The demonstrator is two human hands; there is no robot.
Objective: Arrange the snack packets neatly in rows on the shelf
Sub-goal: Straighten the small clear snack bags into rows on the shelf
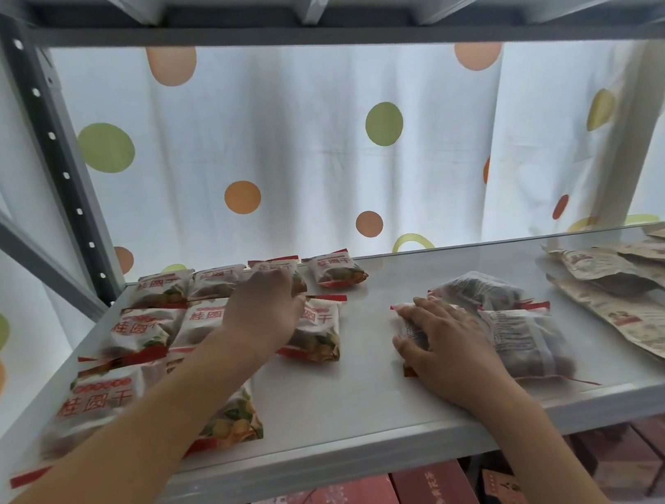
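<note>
— So, how are those snack packets (317, 332) handling?

— Light, soft, crinkly pillow bags, I'm judging; slippery on the shelf (344, 401). I'm taking them across the middle, not the red end seals.

— Where, and pointing how?

— Left half of frame, rows; long axes running front-to-back. My left hand (264, 311) is curling onto one; my right hand (443, 339) is pressing flat, fingers spread, on loose packets (520, 336) right of centre.
</note>
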